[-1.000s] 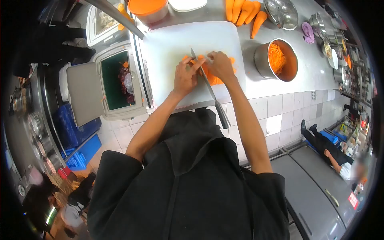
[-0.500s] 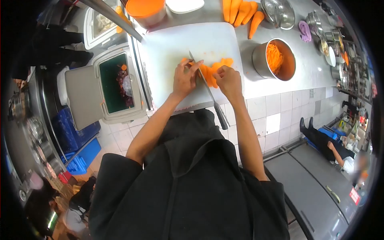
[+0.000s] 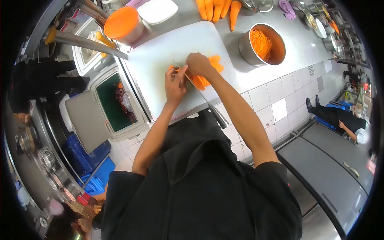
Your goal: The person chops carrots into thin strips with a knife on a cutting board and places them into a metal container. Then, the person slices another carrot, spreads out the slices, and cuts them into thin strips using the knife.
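A kitchen knife (image 3: 216,115) lies slantwise across the white cutting board (image 3: 156,48), its dark handle overhanging the near edge. My left hand (image 3: 175,89) is at the blade's left side, fingers bent and apart, the thumb close to the blade. Bits of orange show at its fingertips. Curled over the orange carrot slices (image 3: 200,82) by the blade, my right hand (image 3: 199,64) is closed, and its fingertips are hidden. More carrot slices (image 3: 216,63) are heaped to its right.
A steel pot (image 3: 249,52) of shredded carrot stands to the right. Peeled carrots (image 3: 218,9) lie behind the board. An orange-lidded tub (image 3: 122,24) and a white container (image 3: 158,10) stand at the back left. An open bin (image 3: 114,100) adjoins the board's left side.
My right hand has moved left over the blade and slices, up against my left hand. The view has shifted, and the knife still lies on the board.
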{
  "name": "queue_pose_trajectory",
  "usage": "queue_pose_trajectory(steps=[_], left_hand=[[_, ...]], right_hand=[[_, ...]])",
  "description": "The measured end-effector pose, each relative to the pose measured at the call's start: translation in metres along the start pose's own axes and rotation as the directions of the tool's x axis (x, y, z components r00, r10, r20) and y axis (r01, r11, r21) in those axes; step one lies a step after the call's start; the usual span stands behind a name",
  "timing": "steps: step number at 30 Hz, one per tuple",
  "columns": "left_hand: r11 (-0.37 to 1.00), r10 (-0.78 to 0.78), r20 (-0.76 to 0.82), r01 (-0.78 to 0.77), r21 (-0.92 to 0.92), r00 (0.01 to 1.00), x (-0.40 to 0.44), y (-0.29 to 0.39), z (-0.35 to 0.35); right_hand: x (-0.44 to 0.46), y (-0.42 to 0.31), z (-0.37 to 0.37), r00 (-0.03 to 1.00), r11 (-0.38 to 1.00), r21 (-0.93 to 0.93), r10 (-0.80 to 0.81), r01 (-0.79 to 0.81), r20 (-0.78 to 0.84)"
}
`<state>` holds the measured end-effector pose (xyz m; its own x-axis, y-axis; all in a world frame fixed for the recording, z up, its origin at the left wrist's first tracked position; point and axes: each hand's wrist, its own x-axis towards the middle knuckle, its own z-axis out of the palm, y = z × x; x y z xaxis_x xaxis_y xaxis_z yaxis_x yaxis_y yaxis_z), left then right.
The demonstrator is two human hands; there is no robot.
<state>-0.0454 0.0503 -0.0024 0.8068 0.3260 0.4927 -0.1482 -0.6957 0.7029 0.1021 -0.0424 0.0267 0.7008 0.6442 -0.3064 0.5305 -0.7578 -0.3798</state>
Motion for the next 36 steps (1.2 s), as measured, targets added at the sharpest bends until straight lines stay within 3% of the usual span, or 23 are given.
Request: queue_pose_trajectory(steps=[2, 4, 8, 11, 14, 16, 20, 22, 26, 28, 29, 31, 36], left_hand=[[1.0, 0.012, 0.001, -0.012, 0.008, 1.0, 0.001, 0.0, -0.001], [1.0, 0.017, 0.0, -0.017, 0.016, 1.0, 0.001, 0.001, -0.002], [1.0, -0.002, 0.019, 0.002, -0.015, 1.0, 0.001, 0.0, -0.001], [0.999, -0.026, 0.008, 0.026, -0.038, 1.0, 0.0, 0.0, -0.002], [0.997, -0.054, 0.009, 0.055, -0.059, 0.998, -0.004, -0.001, -0.005], [0.995, -0.063, 0.013, 0.064, -0.071, 0.998, -0.004, -0.001, -0.005], [0.995, -0.066, 0.009, 0.066, -0.081, 0.998, -0.005, -0.003, -0.005], [0.994, -0.078, 0.004, 0.078, -0.071, 0.997, -0.005, -0.001, -0.007], [0.992, -0.097, 0.004, 0.097, -0.077, 0.995, -0.003, 0.001, -0.007], [0.996, -0.069, -0.025, 0.067, -0.065, 0.997, -0.001, 0.003, -0.006], [0.997, -0.057, -0.021, 0.056, -0.055, 0.998, 0.0, 0.004, -0.006], [0.998, -0.042, -0.017, 0.041, -0.045, 0.999, 0.0, 0.002, -0.006], [0.999, -0.038, 0.04, 0.039, -0.024, 0.998, 0.001, 0.004, -0.006]], right_hand=[[0.0, -0.005, -0.012, 0.998, 0.998, 0.062, -0.026, 0.023, 0.049], [-0.003, 0.001, -0.016, 0.998, 0.965, 0.259, -0.029, 0.041, -0.052], [-0.01, 0.002, -0.019, 0.997, 0.988, 0.145, 0.051, -0.043, -0.051], [-0.009, 0.006, -0.011, 0.998, 0.979, 0.201, -0.022, 0.008, 0.065], [-0.007, 0.004, -0.006, 0.999, 0.972, 0.233, 0.001, -0.012, 0.048], [-0.011, 0.005, -0.008, 0.997, 0.927, 0.375, 0.031, -0.001, -0.073], [-0.015, 0.003, -0.014, 0.997, 0.98, 0.193, -0.024, 0.039, -0.079], [-0.013, 0.002, -0.007, 0.999, 0.999, 0.016, -0.035, 0.035, 0.021], [-0.01, 0.001, -0.003, 0.999, 0.999, 0.029, -0.032, 0.031, 0.039], [-0.018, 0.0, -0.017, 1.0, 0.97, 0.244, 0.015, -0.01, -0.019], [-0.021, 0.0, -0.02, 1.0, 0.97, 0.245, 0.015, -0.01, -0.015], [-0.027, -0.003, -0.03, 0.979, 0.939, 0.343, 0.084, -0.015, -0.186], [-0.073, -0.016, -0.045, 0.96, 0.935, 0.35, 0.151, -0.061, -0.237]])
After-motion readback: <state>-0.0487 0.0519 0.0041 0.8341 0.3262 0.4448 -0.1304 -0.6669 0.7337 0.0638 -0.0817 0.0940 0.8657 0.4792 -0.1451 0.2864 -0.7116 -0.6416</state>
